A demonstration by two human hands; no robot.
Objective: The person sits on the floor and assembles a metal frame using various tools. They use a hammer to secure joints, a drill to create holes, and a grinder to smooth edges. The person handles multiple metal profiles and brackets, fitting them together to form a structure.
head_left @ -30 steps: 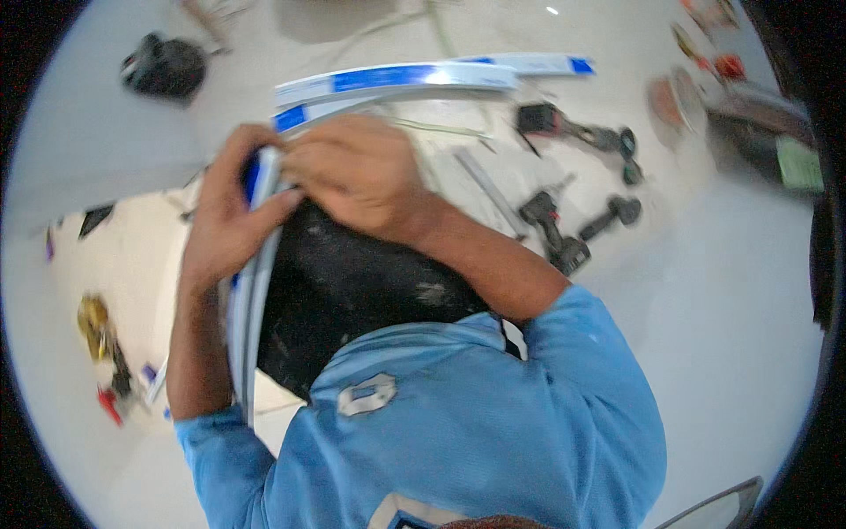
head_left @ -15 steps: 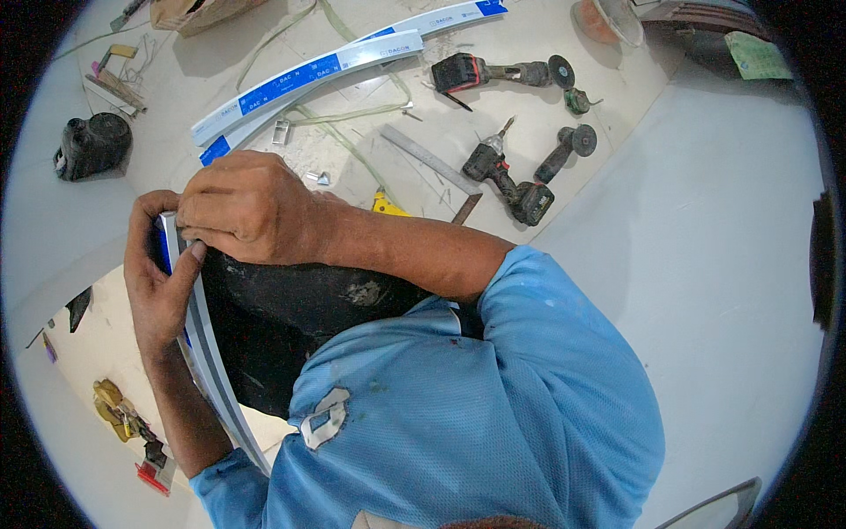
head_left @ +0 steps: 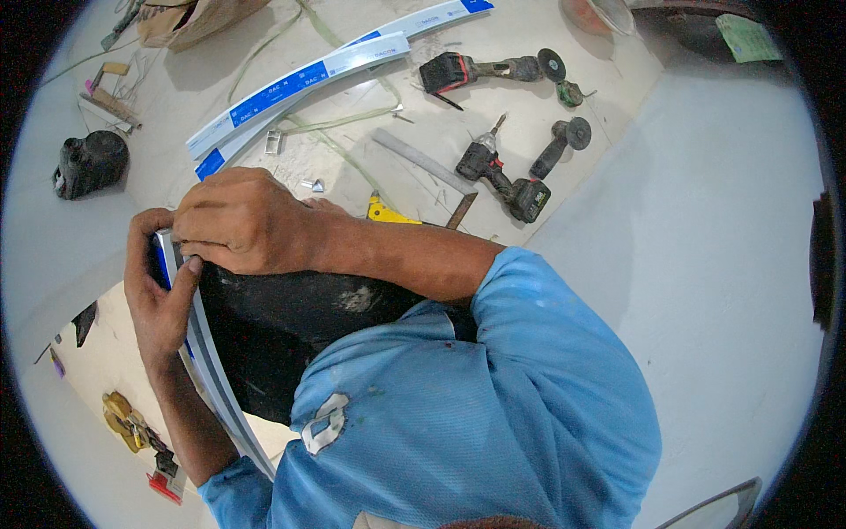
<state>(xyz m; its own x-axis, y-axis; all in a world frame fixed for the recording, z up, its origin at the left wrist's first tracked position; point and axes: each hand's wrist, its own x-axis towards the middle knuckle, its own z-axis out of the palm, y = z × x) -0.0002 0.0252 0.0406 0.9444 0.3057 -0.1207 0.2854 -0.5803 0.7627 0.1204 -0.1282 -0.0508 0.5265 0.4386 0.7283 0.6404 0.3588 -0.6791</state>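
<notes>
Black rounded object [head_left: 92, 165], one: I log it at far left, on the pale floor [head_left: 513, 106].
Tan-yellow item [head_left: 123, 419], one: lower left, a red piece [head_left: 165, 487] just below it.
Left hand [head_left: 159, 300], one: grasping, its thumb on the near face and its fingers wrapped behind the upper end of the metal strip.
Metal strip [head_left: 217, 379], one: long, silvery, with blue on its outer side; it runs from the hands down along the left forearm, beside the black-clad leg [head_left: 282, 326].
Right hand [head_left: 233, 225], one: knuckles up, fingers curled in at the strip's upper end, close to the left thumb; I cannot tell whether they pinch anything.
Blue-and-white strips [head_left: 273, 91], two: on the floor beyond the hands, overlapping.
Small metal bracket [head_left: 274, 142], one: just below those strips.
Yellow tool [head_left: 388, 210], one: partly hidden by the right forearm.
Grey flat bar [head_left: 423, 161], one: I see it lying diagonally.
Cordless grinder [head_left: 485, 70], one: battery end leftward, disc rightward.
Cordless driver [head_left: 498, 172], one: bit upward, below the grinder.
Disc-ended handle [head_left: 561, 146], one: right of the driver.
Orange bowl [head_left: 598, 14], one: top right, cut by the edge.
Green sheet [head_left: 747, 38], one: farthest right.
</notes>
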